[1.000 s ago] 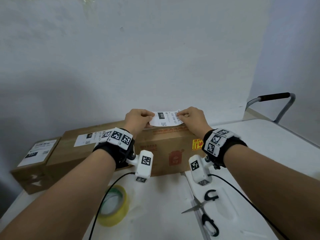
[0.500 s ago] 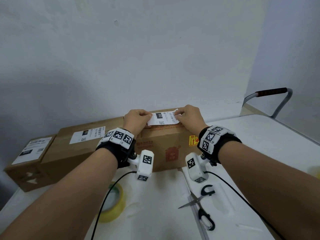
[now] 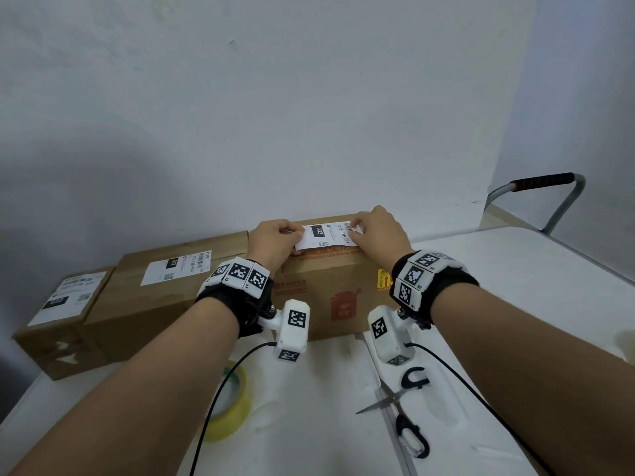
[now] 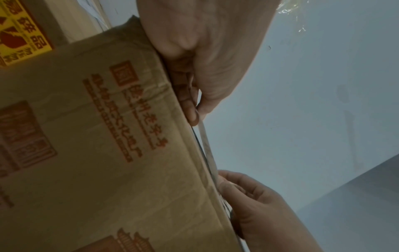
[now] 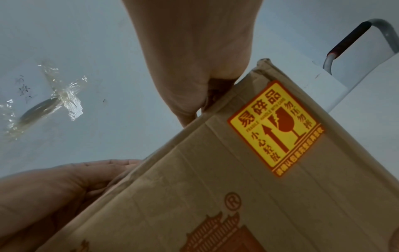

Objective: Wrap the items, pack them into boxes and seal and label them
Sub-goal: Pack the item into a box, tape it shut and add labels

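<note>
A white printed shipping label (image 3: 326, 235) is lying stretched over the brown cardboard box (image 3: 330, 290), with the left hand (image 3: 275, 242) and right hand (image 3: 378, 231) pinching its ends.

Scissors (image 3: 402, 405) lie open on my white surface (image 3: 515, 286); beyond its right corner stands a grey metal handle (image 3: 549, 187).
</note>
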Available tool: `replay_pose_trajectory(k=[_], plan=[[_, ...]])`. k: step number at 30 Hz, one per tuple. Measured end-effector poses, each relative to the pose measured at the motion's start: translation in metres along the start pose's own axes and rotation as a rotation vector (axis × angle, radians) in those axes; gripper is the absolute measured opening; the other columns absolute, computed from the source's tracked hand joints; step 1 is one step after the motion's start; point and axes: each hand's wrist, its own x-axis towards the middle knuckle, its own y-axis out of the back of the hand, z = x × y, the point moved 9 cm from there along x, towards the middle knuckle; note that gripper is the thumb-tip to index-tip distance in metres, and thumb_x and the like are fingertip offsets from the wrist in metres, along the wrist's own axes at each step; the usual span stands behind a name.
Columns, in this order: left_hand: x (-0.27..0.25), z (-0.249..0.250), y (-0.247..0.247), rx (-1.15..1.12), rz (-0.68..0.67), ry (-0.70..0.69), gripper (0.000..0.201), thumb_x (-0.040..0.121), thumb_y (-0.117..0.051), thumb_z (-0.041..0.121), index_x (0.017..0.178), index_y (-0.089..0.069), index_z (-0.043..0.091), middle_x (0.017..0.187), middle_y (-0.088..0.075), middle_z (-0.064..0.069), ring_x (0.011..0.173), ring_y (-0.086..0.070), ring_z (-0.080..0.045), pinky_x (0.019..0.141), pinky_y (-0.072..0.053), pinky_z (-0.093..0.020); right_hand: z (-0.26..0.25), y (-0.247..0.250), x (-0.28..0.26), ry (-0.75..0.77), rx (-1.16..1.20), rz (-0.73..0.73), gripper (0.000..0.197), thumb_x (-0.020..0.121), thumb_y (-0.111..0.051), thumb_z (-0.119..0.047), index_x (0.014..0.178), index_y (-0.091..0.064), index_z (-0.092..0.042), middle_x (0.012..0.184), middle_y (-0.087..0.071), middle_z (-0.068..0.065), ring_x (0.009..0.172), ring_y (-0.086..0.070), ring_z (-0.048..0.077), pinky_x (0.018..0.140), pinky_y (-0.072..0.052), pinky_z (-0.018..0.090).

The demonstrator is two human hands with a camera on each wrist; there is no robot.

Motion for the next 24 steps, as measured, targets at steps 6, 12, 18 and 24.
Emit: replay_pose_trajectory(k=[6, 12, 18, 24], plan=[[0.001, -0.002, -0.001, -0.017, 0.002, 0.005, 0.009, 0.092, -0.066, 0.017, 0.094, -0.075, 0.016, 0.095, -0.072, 0.002, 0.061, -0.066, -0.007, 0.050, -0.045, -0.008, 0.015, 0.015, -0.010, -0.035, -0.014, 0.082, 0.023, 0.097, -0.047, -0.025, 0.106, -0.067, -0.018, 0.111, -0.051, 0.008, 0.093, -0.059, 0.028, 0.077, -0.047, 0.034], [0.002, -0.004, -0.001, -0.039, 0.000, 0.014, 0.011, 0.093, -0.065, 0.014, 0.097, -0.074, 0.011, 0.097, -0.072, -0.002, 0.064, -0.064, -0.007, 0.043, -0.040, -0.007, -0.003, 0.004, -0.015, 0.120, -0.175, 0.030, 0.036, 0.097, -0.042, -0.015, 0.130, -0.056, -0.019, 0.133, -0.048, 0.002, 0.123, -0.040, 0.024, 0.096, -0.034, 0.037], [0.003, -0.004, -0.001, -0.022, -0.003, 0.019, 0.010, 0.091, -0.067, 0.019, 0.095, -0.075, 0.016, 0.097, -0.073, 0.001, 0.068, -0.068, -0.012, 0.062, -0.053, -0.016, -0.021, -0.028, -0.022, 0.211, -0.240, -0.223, 0.064, 0.101, -0.016, -0.054, 0.148, -0.035, -0.016, 0.156, -0.033, 0.001, 0.145, -0.023, 0.015, 0.117, -0.015, 0.039], [0.005, -0.005, -0.002, -0.026, -0.010, 0.036, 0.010, 0.091, -0.067, 0.017, 0.095, -0.075, 0.014, 0.095, -0.073, -0.001, 0.065, -0.067, -0.009, 0.051, -0.047, -0.011, -0.019, -0.036, -0.024, 0.139, -0.304, -0.280, 0.071, 0.098, -0.009, -0.060, 0.155, -0.018, -0.019, 0.162, -0.015, -0.003, 0.149, -0.010, 0.016, 0.120, -0.007, 0.041]])
